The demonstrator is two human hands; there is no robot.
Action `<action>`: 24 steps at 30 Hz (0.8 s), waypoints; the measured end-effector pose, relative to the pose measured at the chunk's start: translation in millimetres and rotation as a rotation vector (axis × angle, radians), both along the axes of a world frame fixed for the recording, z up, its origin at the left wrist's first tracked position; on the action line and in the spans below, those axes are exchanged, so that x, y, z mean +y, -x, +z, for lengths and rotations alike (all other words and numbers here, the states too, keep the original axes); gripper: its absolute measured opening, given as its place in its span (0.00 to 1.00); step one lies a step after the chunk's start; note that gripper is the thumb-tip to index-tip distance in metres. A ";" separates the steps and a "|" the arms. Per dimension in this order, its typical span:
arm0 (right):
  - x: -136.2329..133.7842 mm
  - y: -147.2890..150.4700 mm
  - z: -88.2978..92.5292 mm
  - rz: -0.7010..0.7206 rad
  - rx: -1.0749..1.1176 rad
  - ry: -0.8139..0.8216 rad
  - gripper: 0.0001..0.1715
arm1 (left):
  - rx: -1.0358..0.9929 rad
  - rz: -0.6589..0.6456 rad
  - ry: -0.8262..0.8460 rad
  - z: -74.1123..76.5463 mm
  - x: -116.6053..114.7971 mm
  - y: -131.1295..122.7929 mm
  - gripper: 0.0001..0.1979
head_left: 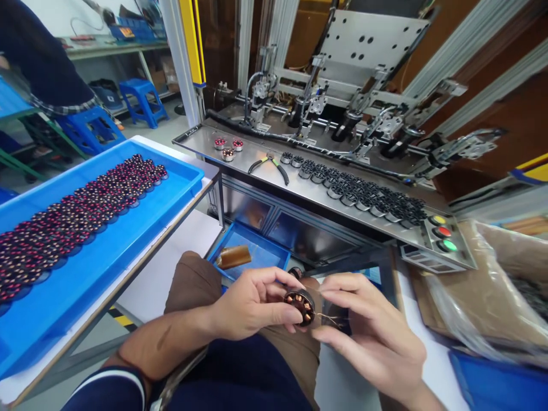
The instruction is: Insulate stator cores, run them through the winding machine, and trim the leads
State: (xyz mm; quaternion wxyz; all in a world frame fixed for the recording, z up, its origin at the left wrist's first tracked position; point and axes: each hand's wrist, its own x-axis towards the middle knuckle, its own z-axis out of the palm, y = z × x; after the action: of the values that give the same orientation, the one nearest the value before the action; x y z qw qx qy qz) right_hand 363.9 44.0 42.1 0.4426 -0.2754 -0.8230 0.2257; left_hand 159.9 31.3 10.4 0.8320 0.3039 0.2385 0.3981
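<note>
Copper-wound stator (pixel 299 304) is held over the lap, below the front edge of the steel table (pixel 308 191). It is gripped by the left hand (pixel 252 302), with the left fingers (pixel 280 281) clenched around its rim. Thin wire leads (pixel 330 319) trailing from the stator are pinched by the right hand (pixel 372 331), whose fingers (pixel 342 284) are closed on the strands beside the winding. A blue tray (pixel 128 251) sits at the left and is filled with rows of red wound stators (pixel 85 211). On the steel table a row of black cores (pixel 363 194) is laid out, with pliers (pixel 270 164), three wound pieces (pixel 228 147) and the coloured buttons (pixel 442 232). A lower blue tray (pixel 265 257) with a brown roll (pixel 234 257) is seen just beyond the knees. A cardboard box (pixel 492 285) lined with plastic is at the right. A second person's dark sleeve (pixel 38 57) is seen at the far left, well apart. Risk as judged: the leads look very fine, so they could be snapped or kinked if pulled too hard or at a sharp angle. The enamel could be scraped where the wire is pinched. Turns could be loosened from a tooth if the strand is dragged sideways. The stator is not supported from below, so it could be dropped to the floor if the left grip slackens.
</note>
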 end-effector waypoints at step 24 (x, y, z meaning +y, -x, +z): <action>2.2 14.1 38.1 0.026 -0.100 -0.047 0.14 | -0.230 -0.528 -0.117 -18.8 26.2 -8.0 0.30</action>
State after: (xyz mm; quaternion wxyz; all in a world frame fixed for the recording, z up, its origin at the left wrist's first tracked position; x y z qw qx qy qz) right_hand 349.8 46.3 80.2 0.4041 -0.2650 -0.8528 0.1979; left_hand 167.9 57.5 -8.4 0.9094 0.3559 0.0317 0.2127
